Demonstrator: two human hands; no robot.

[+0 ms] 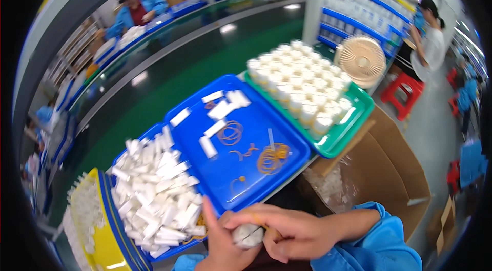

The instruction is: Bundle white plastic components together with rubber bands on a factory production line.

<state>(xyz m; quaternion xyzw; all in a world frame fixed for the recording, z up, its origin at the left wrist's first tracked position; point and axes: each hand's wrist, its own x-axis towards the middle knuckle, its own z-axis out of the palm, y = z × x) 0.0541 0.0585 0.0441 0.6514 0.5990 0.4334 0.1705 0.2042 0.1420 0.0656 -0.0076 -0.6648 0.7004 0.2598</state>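
Observation:
Close to my body, my left hand (225,243) is wrapped round a whitish piece with a rounded end (248,235), which has a dark line across it. My right hand (294,227) curls in from the right, its fingers bent against the same piece; its exact kind is hard to make out. Just beyond lies a blue tray (200,109) with a few white blocks (214,127) and orange rubber bands (271,159). Left of my hands, white blocks (154,194) fill another blue tray (115,161).
A green tray (366,102) of white cylinders (302,81) stands far right, near a beige fan (361,61). An open cardboard box (389,153) is at the right. A yellow bin (105,237) holds small pale pieces. Behind runs a green conveyor (205,50); people work nearby.

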